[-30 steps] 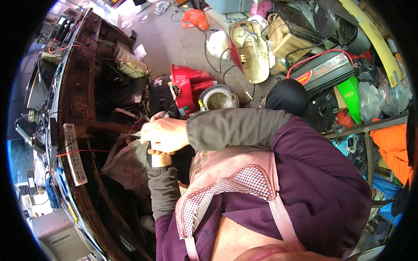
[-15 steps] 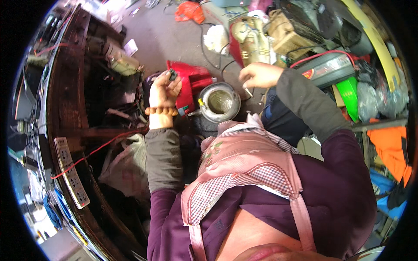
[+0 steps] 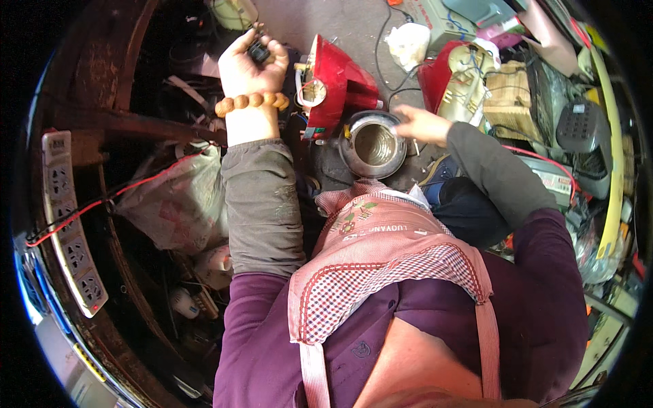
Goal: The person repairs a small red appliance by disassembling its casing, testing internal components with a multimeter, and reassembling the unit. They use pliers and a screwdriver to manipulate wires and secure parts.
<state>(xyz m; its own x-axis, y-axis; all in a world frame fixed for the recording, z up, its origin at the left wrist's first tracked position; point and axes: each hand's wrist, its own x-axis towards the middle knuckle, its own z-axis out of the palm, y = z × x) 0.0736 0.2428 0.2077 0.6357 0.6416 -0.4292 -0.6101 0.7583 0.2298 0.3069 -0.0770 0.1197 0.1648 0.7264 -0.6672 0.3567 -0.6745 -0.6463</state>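
Head view: black part (image 3: 258,52) between fingers (image 3: 277,53) of left hand (image 3: 252,76).

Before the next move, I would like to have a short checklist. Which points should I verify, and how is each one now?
1. Small black part in the grip of the left hand: ok.
2. Metal vessel with its open mouth facing up: ok.
3. Right hand touching the vessel: cannot tell, they overlap in view.
4. Red housing apart from the vessel: cannot tell, their edges nearly meet.
5. Red wire off the power strip: not ok, it crosses over.
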